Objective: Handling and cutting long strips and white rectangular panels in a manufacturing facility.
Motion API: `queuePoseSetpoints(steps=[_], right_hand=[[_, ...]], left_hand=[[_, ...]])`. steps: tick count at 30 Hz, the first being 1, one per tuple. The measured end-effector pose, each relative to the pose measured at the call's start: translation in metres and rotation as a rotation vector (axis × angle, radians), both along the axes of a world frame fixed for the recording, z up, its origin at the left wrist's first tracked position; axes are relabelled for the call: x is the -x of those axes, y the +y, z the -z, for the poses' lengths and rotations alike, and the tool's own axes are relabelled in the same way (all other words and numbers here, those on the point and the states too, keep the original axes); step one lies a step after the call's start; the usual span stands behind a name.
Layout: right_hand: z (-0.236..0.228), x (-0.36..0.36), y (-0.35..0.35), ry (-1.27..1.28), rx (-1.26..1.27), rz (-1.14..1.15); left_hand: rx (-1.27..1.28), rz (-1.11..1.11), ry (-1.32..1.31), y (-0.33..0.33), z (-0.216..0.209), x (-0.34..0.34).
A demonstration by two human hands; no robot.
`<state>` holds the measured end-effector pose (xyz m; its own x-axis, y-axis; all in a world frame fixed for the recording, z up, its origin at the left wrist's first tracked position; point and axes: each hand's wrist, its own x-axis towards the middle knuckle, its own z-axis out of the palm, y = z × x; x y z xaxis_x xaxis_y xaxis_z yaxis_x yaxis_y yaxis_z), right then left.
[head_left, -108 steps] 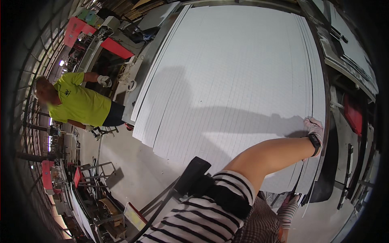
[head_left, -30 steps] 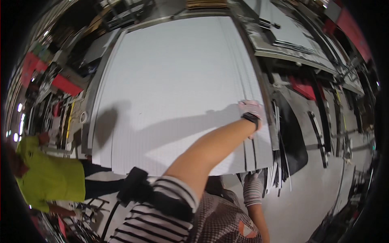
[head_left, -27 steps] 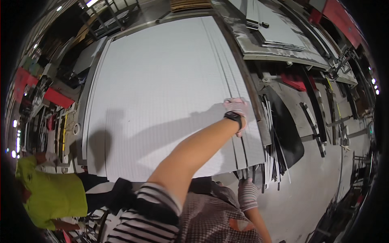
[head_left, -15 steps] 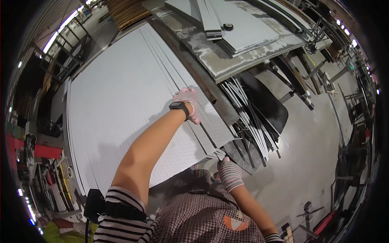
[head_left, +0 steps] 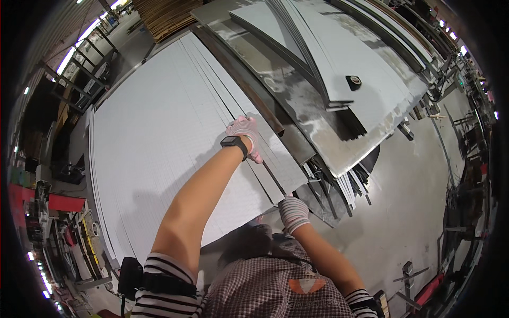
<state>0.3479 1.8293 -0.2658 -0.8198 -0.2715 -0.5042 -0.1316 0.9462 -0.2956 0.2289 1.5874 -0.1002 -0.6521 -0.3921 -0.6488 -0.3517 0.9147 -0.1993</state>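
A large stack of thin white sheets (head_left: 159, 127) lies before me, with long narrow strips (head_left: 225, 98) cut along its right side and dark gaps between them. My left hand (head_left: 245, 132), in a pink-and-white striped glove, rests on these strips midway along, its thumb spread from its fingers. At the near right corner my right hand (head_left: 294, 213), in a striped glove, is closed round the strips' near end. Its fingertips are partly hidden, so how many strips it grips cannot be told.
Right of the stack stands a worn metal table (head_left: 350, 159) bearing white sheets (head_left: 339, 58), a bundle of strips (head_left: 305, 58) and a tape measure (head_left: 353, 82). Loose strips (head_left: 347, 191) hang below its corner. Brown boards (head_left: 164, 18) are piled at the far left.
The metal table and its load have shifted nearer and to the right. My right hand has moved slightly forward over the strips' fanned ends. My left hand has stayed in place.
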Motion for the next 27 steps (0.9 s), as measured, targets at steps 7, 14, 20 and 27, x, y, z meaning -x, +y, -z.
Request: queuePoseSetpoints(steps=[7,14,20,27], right_hand=[[-0.042,-0.009,0.025,-0.125,-0.089,0.022],[-0.033,-0.001,0.008,-0.134,0.019,0.008],[-0.071,0.002,-0.001,-0.139,-0.030,-0.077],[-0.030,0.031,-0.030,-0.379,0.028,0.085]], left_hand=[[-0.003,0.044,0.058,0.000,-0.011,-0.005],[0.010,0.038,-0.009,-0.008,0.007,0.013],[0.074,0.222,0.067,-0.031,0.012,0.021],[0.002,0.045,-0.039,-0.026,0.008,0.022]])
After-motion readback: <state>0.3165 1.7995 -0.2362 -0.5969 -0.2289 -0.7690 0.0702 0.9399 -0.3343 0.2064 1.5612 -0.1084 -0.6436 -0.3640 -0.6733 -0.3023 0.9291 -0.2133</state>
